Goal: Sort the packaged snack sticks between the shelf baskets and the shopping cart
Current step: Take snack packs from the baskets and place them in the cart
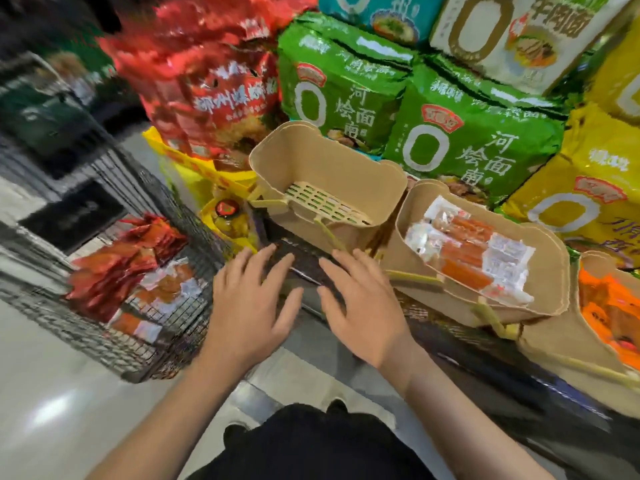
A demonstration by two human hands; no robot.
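Three tan shelf baskets stand in a row. The left basket point(322, 161) holds nothing, its slatted bottom showing. The middle basket point(540, 271) holds several snack sticks point(467, 247) in clear and orange packs. The right basket point(568, 337) holds orange packs point(609, 306). A wire shopping cart point(114, 341) at the left holds red and orange snack packs point(128, 268). My left hand point(252, 299) and my right hand point(360, 303) hover with spread fingers in front of the left basket, holding nothing.
Large noodle bags are stacked behind the baskets: red point(214, 81), green point(464, 133), yellow point(595, 188). A yellow bag with a jar point(225, 209) sits between cart and baskets. The dark shelf edge point(485, 386) runs below the baskets. Grey floor point(52, 410) lies at the lower left.
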